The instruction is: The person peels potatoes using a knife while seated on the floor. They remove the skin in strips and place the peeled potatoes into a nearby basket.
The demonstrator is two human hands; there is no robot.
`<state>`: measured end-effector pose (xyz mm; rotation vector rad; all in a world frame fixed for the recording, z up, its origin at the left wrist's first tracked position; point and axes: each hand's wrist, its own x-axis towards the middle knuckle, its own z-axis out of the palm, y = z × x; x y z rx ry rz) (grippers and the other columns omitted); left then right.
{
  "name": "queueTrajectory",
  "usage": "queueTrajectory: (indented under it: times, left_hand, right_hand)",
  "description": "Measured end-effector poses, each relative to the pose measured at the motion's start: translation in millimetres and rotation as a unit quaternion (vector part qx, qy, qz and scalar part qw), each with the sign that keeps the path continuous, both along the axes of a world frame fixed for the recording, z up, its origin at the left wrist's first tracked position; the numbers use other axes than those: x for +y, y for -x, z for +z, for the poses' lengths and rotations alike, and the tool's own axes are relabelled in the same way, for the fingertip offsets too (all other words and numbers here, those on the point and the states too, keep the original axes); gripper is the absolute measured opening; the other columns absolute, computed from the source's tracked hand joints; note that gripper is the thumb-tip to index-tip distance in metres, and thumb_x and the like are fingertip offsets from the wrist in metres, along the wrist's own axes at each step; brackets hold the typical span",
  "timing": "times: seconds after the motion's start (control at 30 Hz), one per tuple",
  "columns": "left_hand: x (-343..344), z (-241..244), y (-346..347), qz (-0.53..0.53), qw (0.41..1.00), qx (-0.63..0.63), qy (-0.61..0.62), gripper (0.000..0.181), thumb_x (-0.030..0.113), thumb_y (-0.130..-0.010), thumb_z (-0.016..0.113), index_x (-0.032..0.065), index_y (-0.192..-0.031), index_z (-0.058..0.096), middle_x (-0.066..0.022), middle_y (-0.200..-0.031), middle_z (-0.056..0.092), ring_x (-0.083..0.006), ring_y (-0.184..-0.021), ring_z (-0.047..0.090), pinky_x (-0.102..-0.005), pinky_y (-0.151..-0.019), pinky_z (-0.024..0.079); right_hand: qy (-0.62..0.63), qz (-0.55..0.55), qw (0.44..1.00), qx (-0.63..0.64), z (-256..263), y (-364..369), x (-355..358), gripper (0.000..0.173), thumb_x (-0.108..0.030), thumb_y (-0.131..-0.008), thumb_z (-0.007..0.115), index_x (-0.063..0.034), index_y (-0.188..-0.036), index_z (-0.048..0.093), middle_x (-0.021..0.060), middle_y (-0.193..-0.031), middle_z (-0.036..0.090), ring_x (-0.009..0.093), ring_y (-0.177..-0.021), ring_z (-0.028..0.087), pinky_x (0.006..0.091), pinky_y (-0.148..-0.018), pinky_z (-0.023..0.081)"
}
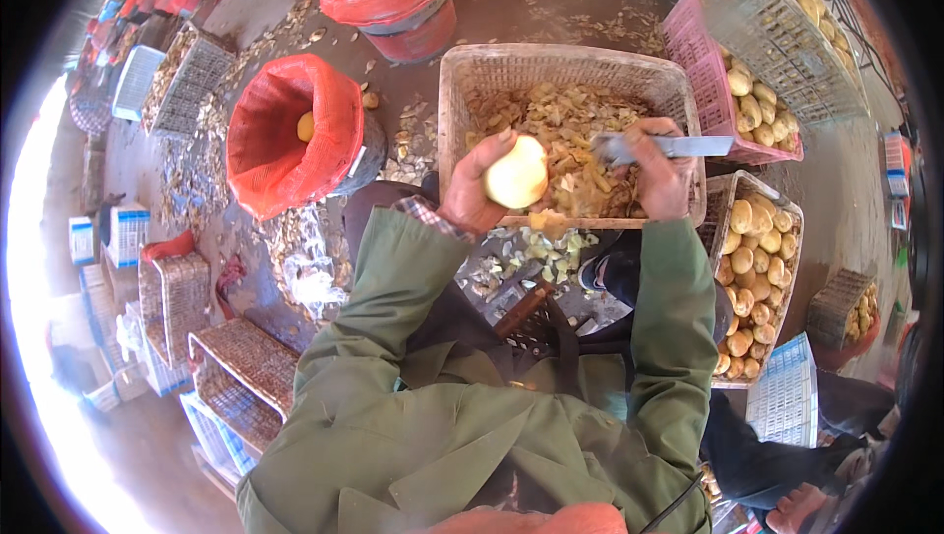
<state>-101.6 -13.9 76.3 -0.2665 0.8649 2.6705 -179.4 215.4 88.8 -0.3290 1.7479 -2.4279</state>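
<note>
A pale, smooth, round fruit or root [517, 172], with its skin mostly off, sits in my left hand [476, 184] above the near left part of a plastic crate [571, 54]. My right hand [660, 172] grips a flat metal-coloured tool [693, 146], its working end blurred, over the crate's right side. Peelings [553, 117] cover the crate's bottom, and a peel piece [548, 221] shows at its near rim. Another pale round piece [305, 127] lies inside a bucket lined with a red mesh bag [258, 128].
At right stands a crate [788, 298] full of round yellowish produce [752, 276]. Beyond it are a pink crate [693, 54] and a tilted crate [789, 40]. Another red-lined bucket [413, 36] is at the top. Crates [243, 357] stand at left; a co-worker's legs [767, 467] show lower right.
</note>
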Motion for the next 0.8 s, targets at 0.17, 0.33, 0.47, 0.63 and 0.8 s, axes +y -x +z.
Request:
queueTrajectory:
  times: [0.17, 0.33, 0.47, 0.63, 0.8]
  left_hand:
    - [16.2, -5.8, 5.5, 0.025, 0.997, -0.066, 0.015, 0.039, 0.042, -0.096, 0.059, 0.0042, -0.107, 0.060, -0.0110, -0.089, 0.068, -0.0235, -0.070, 0.067, -0.0360, -0.053, 0.056]
    - [20.4, -23.4, 7.4, 0.039, 0.992, -0.027, 0.114, 0.035, 0.038, -0.100, 0.055, 0.0045, -0.108, 0.061, -0.0076, -0.094, 0.067, -0.0197, -0.079, 0.068, -0.0351, -0.068, 0.059]
    - [0.4, -15.2, -5.2, -0.002, 0.998, -0.026, 0.064, 0.036, 0.037, -0.098, 0.059, 0.0033, -0.109, 0.061, -0.0120, -0.095, 0.069, -0.0228, -0.084, 0.069, -0.0375, -0.073, 0.059]
    - [10.8, -9.6, 8.6, 0.067, 0.994, -0.088, -0.001, 0.047, 0.048, -0.096, 0.056, 0.0026, -0.107, 0.063, -0.0125, -0.096, 0.070, -0.0252, -0.082, 0.069, -0.0401, -0.069, 0.059]
    - [9.5, -14.2, 6.8, -0.044, 0.999, -0.030, -0.011, 0.044, 0.046, -0.096, 0.058, 0.0042, -0.109, 0.061, -0.0088, -0.093, 0.069, -0.0215, -0.080, 0.069, -0.0384, -0.062, 0.058]
  right_hand:
    - [-0.005, 0.101, 0.995, 0.017, 4.0, -21.3, -27.1, 0.012, -0.002, -0.085, 0.073, -0.0016, -0.095, 0.067, 0.0053, -0.085, 0.067, 0.010, -0.069, 0.063, 0.0218, -0.055, 0.051]
    - [-0.036, 0.137, 0.990, -0.014, 3.9, -14.9, -30.3, 0.008, -0.003, -0.087, 0.069, -0.0021, -0.095, 0.067, 0.0077, -0.080, 0.069, 0.011, -0.063, 0.065, 0.0237, -0.049, 0.050]
    - [-0.048, -0.061, 0.997, -0.002, 0.4, 21.9, 0.4, 0.006, -0.006, -0.090, 0.066, -0.0016, -0.094, 0.066, 0.0111, -0.080, 0.071, 0.014, -0.063, 0.067, 0.0246, -0.044, 0.049]
    - [0.034, 0.076, 0.996, -0.012, 17.0, -11.3, -12.1, 0.010, -0.010, -0.088, 0.070, -0.0014, -0.093, 0.067, 0.0097, -0.081, 0.069, 0.016, -0.065, 0.068, 0.0236, -0.047, 0.050]
    - [-0.022, 0.125, 0.992, 0.012, -7.8, -20.7, -30.5, 0.012, -0.008, -0.085, 0.074, -0.0003, -0.090, 0.066, 0.0093, -0.081, 0.068, 0.015, -0.065, 0.066, 0.0261, -0.050, 0.054]
